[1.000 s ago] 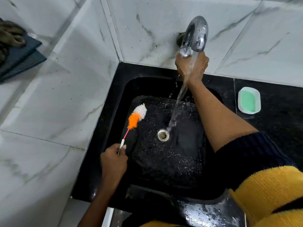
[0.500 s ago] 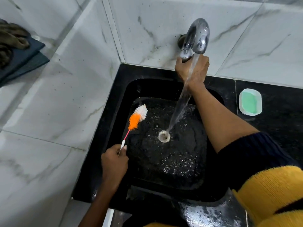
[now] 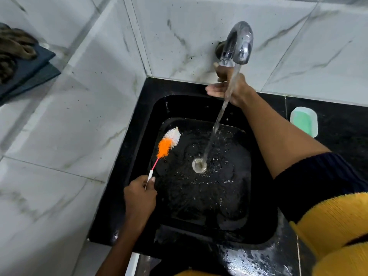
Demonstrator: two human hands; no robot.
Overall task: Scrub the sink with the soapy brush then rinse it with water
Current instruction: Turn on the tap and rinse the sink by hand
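A: Risks, left to right?

B: Left hand [image 3: 139,196] pinching thin brush [image 3: 167,143] at the very tail of its handle. Wet grip, long lever: likely to twist or slip once pressed against the sink [image 3: 264,196]. Bristles hovering by the left wall of the basin, seemingly not pressed down. Hard to say whether any soap remains on them.

A: Water?

B: Running. Stream [image 3: 221,116] falling from tap [image 3: 238,44] straight onto drain [image 3: 199,165]. Floor of basin wet and foamy. Risk: rinsing only the middle, suds left on the walls and in the corners. Splash onto front ledge already visible.

A: Right hand?

B: Right hand [image 3: 229,86] up under the spout, by the tap's base, fingers partly hidden by stream and spout. Cannot tell whether gripping a valve or just touching. Risk if turned too far: harder jet, spray over table [image 3: 338,120] and sleeve [image 3: 318,180]. Sleeve hanging over the basin's right edge, prone to soaking.

A: Anything in the way?

B: Right forearm crossing the basin's right half, blocking brush reach there. Otherwise not much. Folded dark cloth [image 3: 25,70] on tiled ledge far left, well apart. Soap dish [image 3: 303,120] with green bar on table right of sink, near the elbow; could get knocked on arm withdrawal.
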